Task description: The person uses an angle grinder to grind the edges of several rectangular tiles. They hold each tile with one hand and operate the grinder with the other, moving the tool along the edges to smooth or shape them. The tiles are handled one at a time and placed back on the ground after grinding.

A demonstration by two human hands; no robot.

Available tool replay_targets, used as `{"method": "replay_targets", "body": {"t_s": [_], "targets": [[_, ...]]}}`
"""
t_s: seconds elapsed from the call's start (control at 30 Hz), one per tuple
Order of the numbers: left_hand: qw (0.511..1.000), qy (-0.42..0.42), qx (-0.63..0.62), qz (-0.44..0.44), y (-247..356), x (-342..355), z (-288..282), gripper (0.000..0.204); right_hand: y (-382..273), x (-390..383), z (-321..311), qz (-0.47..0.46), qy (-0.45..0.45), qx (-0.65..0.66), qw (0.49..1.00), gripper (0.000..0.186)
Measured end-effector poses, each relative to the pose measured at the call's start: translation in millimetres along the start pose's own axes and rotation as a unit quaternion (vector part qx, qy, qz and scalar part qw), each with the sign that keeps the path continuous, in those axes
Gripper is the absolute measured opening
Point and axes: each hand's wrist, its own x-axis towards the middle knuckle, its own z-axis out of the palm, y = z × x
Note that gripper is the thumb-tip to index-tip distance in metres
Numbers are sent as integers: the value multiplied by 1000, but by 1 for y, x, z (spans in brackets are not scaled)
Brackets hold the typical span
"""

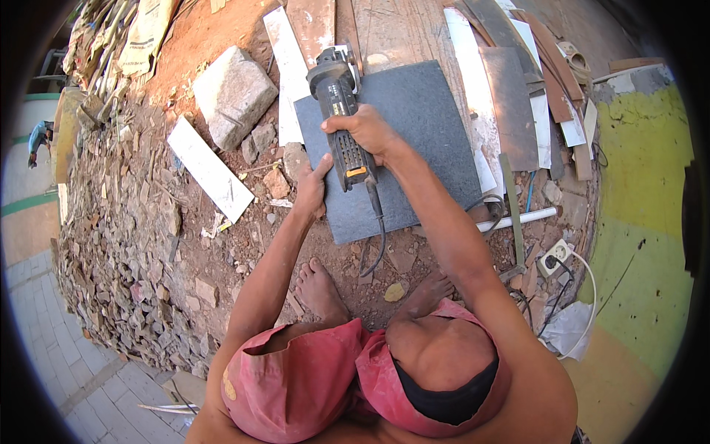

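Observation:
My right hand [366, 133] is wrapped round the body of a black angle grinder [339, 95], its head pointing away from me. The grinder is over the left part of a square dark grey tile [425, 126]. At the tile's left edge my left hand [312, 186] grips it, thumb on top and the other fingers mostly hidden at the side. From the grinder's rear a black cord [377, 207] hangs over the tile's near edge. The disc is mostly hidden by the grinder's head, so I cannot tell whether it touches the tile.
My bare feet [322, 290] stand just below the tile. Left lie a big stone block [235, 92], a white tile strip [211, 169] and heaped rubble [133, 288]. Tile offcuts [510, 103], a white pipe [526, 218] and a socket block [556, 257] with cords lie right.

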Motion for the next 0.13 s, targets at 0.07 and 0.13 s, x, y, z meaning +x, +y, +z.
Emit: {"method": "replay_targets", "body": {"t_s": [0.07,0.13], "targets": [[1000,-1,-1,7,-1,1,-1,32,0,0,1,-1,-6,9,1000,24],[1000,-3,-4,13,-1,0,0,32,1,-1,0,-2,-7,14,1000,24]]}}
